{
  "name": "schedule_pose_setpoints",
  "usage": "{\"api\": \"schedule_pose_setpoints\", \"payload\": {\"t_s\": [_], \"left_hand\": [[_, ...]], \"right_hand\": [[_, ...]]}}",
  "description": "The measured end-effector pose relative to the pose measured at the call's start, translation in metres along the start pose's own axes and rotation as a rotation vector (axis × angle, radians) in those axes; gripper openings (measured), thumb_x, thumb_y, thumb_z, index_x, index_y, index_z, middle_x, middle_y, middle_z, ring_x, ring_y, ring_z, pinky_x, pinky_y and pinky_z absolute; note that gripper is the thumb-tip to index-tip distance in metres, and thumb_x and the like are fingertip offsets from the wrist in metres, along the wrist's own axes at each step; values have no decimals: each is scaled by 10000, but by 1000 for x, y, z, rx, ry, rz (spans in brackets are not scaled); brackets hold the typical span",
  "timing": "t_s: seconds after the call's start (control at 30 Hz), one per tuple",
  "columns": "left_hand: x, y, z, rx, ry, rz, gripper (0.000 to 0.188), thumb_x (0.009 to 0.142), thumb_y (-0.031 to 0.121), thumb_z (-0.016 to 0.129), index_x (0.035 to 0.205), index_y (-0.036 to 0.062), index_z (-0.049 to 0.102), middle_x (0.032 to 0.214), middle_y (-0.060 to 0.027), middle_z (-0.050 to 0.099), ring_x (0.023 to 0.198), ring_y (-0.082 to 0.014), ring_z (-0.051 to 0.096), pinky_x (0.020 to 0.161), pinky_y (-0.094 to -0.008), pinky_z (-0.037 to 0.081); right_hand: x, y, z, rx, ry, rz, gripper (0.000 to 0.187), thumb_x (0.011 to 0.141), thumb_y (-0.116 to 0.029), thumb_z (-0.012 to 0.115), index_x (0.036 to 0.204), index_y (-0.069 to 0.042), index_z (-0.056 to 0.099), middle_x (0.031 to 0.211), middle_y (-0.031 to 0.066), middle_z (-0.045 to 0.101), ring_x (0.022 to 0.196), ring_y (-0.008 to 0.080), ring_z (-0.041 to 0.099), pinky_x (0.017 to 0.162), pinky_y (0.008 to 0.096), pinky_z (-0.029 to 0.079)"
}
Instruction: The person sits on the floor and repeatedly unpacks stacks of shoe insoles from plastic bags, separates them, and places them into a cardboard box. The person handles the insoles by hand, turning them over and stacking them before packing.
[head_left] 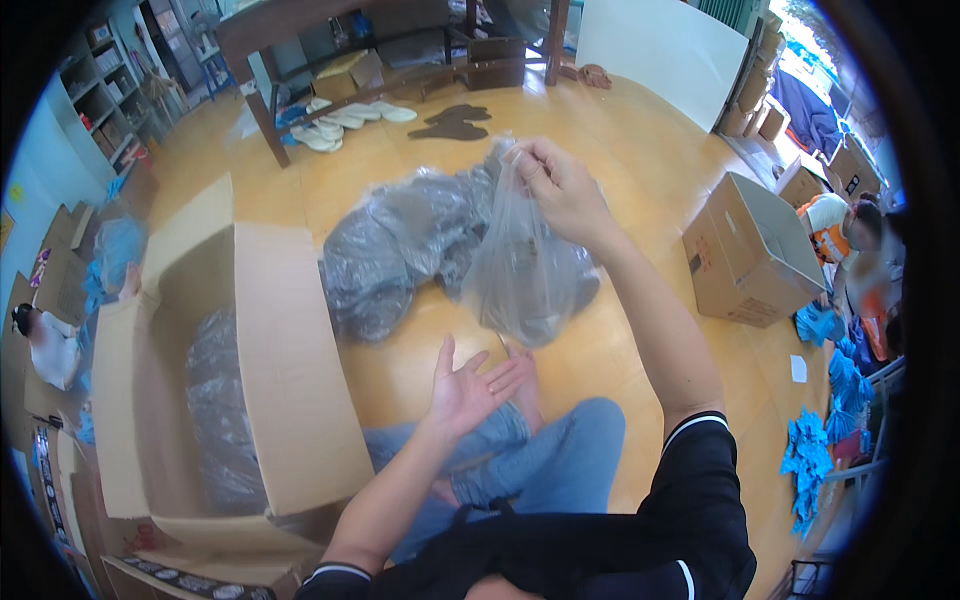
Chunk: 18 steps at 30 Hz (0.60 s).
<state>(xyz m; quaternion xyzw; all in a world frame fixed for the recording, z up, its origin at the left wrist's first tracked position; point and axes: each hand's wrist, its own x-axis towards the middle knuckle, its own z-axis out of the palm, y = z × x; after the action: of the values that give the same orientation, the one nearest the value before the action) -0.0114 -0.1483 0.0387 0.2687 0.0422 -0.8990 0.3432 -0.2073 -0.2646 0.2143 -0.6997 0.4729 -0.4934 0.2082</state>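
A clear plastic bag [525, 270] with something dark showing in or behind it hangs near the middle of the scene, over the floor [640, 370] and in front of the seated person's crossed legs in jeans [575, 450]; the right hand [550, 180] pinches its gathered top between thumb and fingers; whether its bottom touches the floor I cannot tell; the left hand [472, 392] is wide open, palm up with the fingers spread, below and to the left of the bag, apart from it; just beyond and to the left lie grey filled bags [385, 240], heaped on the floor; near on the left stands a tall open carton [300, 370], flaps up, a plastic-wrapped dark bundle [225, 405] inside; to the right is another open carton [725, 260], with a co-worker [830, 225] beyond it; nearer on that side lie crumpled blue sheets [805, 465] and a small white paper [798, 368]; on the far side, pale shoes [345, 122] and dark flat pieces [450, 122] lie by a wooden table [300, 28].
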Motion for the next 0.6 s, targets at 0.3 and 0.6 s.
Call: {"api": "schedule_pose_setpoints", "payload": {"t_s": [0.3,0.6], "left_hand": [[-79,-57,4,-91,-462,205,1064,785,857,345,1461,39,283,1358,-234,434,1285,-385,415,1093,-517,335],[-132,-32,27,301,-375,933,693,815,594,539,1281,83,525,1203,-116,584,1071,-254,578,920,-395,491]], "right_hand": [[-209,-130,17,-290,-428,-613,177,790,-124,648,955,-60,636,860,84,642,739,224,660,646,333,524],[-386,-67,94,-103,244,-244,154,790,-46,639,935,1,652,915,175,653,802,326,655,711,389,541]]}}
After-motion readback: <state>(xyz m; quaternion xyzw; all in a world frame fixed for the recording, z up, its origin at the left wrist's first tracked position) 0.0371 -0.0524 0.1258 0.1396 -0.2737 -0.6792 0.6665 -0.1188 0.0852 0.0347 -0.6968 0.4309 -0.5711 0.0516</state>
